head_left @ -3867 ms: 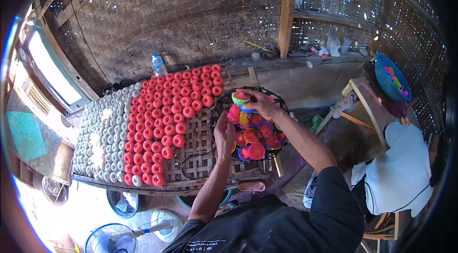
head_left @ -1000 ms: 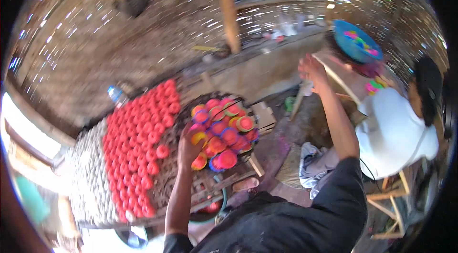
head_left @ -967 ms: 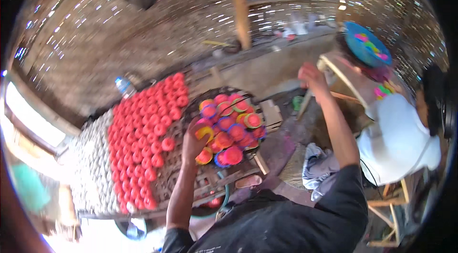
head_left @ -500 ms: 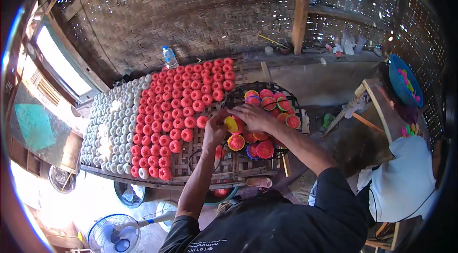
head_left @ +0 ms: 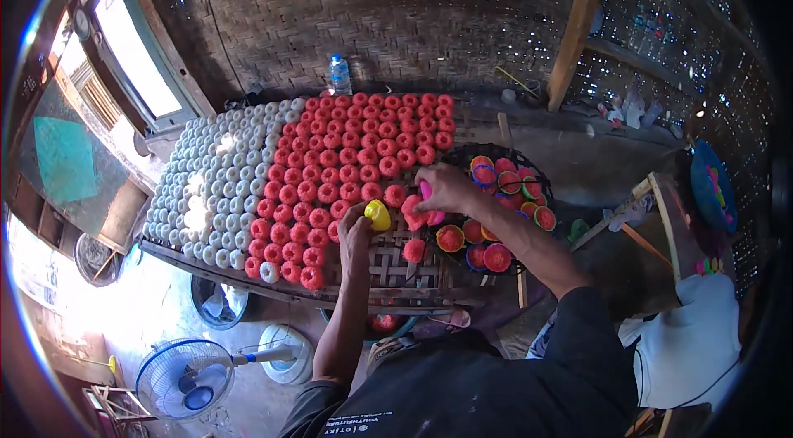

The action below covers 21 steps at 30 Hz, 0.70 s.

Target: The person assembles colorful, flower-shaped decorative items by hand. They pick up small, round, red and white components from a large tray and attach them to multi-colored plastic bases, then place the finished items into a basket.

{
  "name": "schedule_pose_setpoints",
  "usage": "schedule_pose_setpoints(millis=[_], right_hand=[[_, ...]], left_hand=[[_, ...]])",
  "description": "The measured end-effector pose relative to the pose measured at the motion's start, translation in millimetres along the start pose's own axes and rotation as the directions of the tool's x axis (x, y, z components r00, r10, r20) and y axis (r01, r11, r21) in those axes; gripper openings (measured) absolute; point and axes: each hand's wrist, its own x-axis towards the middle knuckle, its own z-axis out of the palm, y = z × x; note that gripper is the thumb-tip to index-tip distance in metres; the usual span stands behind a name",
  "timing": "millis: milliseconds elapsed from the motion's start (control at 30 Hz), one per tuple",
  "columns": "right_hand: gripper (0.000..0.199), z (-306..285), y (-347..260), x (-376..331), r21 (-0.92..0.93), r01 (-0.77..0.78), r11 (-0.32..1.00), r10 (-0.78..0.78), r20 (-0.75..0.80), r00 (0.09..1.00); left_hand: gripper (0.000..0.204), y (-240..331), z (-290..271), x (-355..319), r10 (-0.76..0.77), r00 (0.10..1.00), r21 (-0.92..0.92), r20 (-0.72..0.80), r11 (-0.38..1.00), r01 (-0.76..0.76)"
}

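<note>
Beside the left hand [head_left: 357, 233], clamped on a yellow mould [head_left: 377, 214], the right hand [head_left: 442, 190] pinches a pink mould [head_left: 426, 191]; crowded red cakes [head_left: 347, 165] risk getting knocked.

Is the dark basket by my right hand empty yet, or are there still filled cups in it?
Not empty. The basket still holds several coloured cups with red filling, beside the right hand.
</note>
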Motion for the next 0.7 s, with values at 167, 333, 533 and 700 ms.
schedule_pose_setpoints(millis=[167,333,533,700], right_hand=[[0.062,-24,-62,8,0.532,-0.17,0.829,0.253,-0.087,0.964],[0.07,31,-94,-17,0.589,-0.107,0.801,0.165,-0.045,0.985],[0.078,34,-10,-49,0.036,-0.075,0.997,0.082,-0.24,0.967],[0.077,48,8,-43,0.035,-0.193,0.981,0.193,-0.009,0.981]], left_hand=[[0.04,-22,-17,-1,-0.077,0.996,-0.322,0.046,0.943,0.088],[0.049,-1,18,-15,-0.217,0.956,-0.627,0.198,0.722,0.294],[0.037,-18,2,-12,-0.211,0.976,-0.517,0.05,0.831,0.206],[0.036,-35,9,-12,-0.212,0.977,-0.452,0.032,0.869,0.203]])
